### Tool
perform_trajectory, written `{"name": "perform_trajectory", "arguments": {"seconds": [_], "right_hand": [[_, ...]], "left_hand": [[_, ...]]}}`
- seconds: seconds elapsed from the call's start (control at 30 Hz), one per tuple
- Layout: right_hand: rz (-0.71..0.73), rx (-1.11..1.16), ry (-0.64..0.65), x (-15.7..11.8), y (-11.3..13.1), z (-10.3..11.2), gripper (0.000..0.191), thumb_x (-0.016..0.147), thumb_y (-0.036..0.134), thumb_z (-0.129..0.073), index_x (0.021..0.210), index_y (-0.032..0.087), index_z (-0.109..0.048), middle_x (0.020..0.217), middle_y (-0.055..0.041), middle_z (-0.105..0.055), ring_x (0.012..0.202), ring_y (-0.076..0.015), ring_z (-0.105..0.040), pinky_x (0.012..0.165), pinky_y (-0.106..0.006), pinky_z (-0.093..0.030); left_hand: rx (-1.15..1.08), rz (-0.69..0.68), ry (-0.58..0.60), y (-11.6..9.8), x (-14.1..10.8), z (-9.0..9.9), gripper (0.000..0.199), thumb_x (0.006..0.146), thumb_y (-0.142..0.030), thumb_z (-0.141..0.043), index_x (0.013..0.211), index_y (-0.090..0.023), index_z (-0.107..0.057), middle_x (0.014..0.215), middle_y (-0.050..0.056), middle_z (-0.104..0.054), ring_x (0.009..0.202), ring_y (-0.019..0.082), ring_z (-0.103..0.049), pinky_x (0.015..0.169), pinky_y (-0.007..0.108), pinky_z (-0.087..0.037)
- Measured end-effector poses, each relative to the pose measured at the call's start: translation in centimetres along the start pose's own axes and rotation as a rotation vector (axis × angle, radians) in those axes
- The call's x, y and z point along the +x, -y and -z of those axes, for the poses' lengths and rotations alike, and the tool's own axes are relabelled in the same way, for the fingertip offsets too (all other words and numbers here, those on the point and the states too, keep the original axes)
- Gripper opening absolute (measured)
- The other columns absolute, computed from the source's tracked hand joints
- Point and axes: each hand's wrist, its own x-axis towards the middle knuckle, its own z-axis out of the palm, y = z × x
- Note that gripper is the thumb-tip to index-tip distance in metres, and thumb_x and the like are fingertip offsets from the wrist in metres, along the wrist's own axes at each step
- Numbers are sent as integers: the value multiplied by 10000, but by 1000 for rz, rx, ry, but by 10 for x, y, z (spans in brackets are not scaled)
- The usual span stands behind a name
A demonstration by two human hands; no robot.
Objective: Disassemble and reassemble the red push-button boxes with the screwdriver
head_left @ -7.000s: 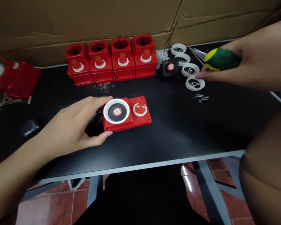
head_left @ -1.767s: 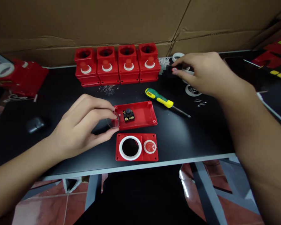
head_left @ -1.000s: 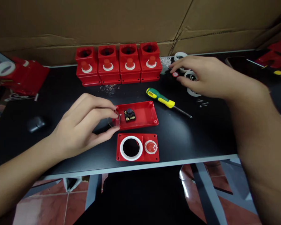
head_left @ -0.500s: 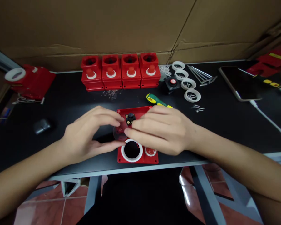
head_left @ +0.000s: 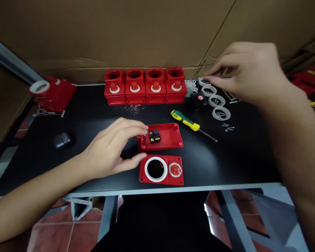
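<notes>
My left hand (head_left: 118, 148) is open, its fingertips at the left end of a red plastic housing (head_left: 170, 134) and its thumb by the red cover plate (head_left: 170, 180) below. Inside the housing sits a small black switch block (head_left: 154, 136) with brass screws. The plate carries a white ring (head_left: 146, 169) around a dark round opening and a clear-and-red round lens (head_left: 175, 170). At the back right, my right hand (head_left: 248, 71) has thumb and fingers pinched over the farthest white ring cup (head_left: 204, 82); whatever is between the fingertips is hidden.
Several assembled red boxes (head_left: 155, 94) stand along the cardboard wall. A green-yellow screwdriver (head_left: 185, 120) lies right of the housing. White ring cups (head_left: 221, 113) hold screws, with loose screws (head_left: 228, 128) nearby. A black case (head_left: 62, 140) and more red boxes (head_left: 59, 96) are left.
My right hand has left the housing and swung to the ring cups at the back right. The clear disc between my hands no longer shows. My left hand stays by the housing, fingers spread.
</notes>
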Motion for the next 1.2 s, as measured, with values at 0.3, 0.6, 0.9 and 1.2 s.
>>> {"name": "perform_trajectory", "arguments": {"seconds": [0.3, 0.6, 0.9, 1.2], "right_hand": [[-199, 143, 306, 16, -28, -30, 173, 970, 94, -969, 883, 224, -895, 980, -69, -897, 851, -163, -775, 825, -352, -591], [-274, 92, 465, 25, -24, -32, 165, 1114, 89, -838, 1126, 137, -995, 1197, -121, -965, 1027, -165, -818, 1009, -369, -593], [-323, 24, 571, 44, -14, -49, 511, 1176, 123, -547, 1506, 131, -938, 1585, -182, -897, 1439, -348, -834, 1274, -501, -575], [-381, -9, 593, 44, -11, -47, 513, 1148, 154, -526, 1415, 160, -964, 1460, -176, -939, 1331, -357, -854, 1169, -491, -605]], "left_hand": [[40, 18, 26, 5, -4, -1, 356, 1237, -325, -805, 1515, -151, -667, 1383, 217, -879, 1266, 342, -901, 1083, 473, -763], [15, 4, 33, 5, 0, -2, 297, 1230, -271, -790, 1486, -158, -690, 1364, 190, -885, 1250, 322, -905, 1093, 452, -758], [44, -8, 35, 4, 1, 3, 245, 1234, -237, -742, 1457, -145, -697, 1328, 194, -886, 1209, 318, -900, 1064, 456, -766], [54, -4, 40, 4, 0, 4, 277, 1177, -174, -762, 1451, -176, -718, 1361, 176, -892, 1218, 325, -902, 1055, 469, -765]]}}
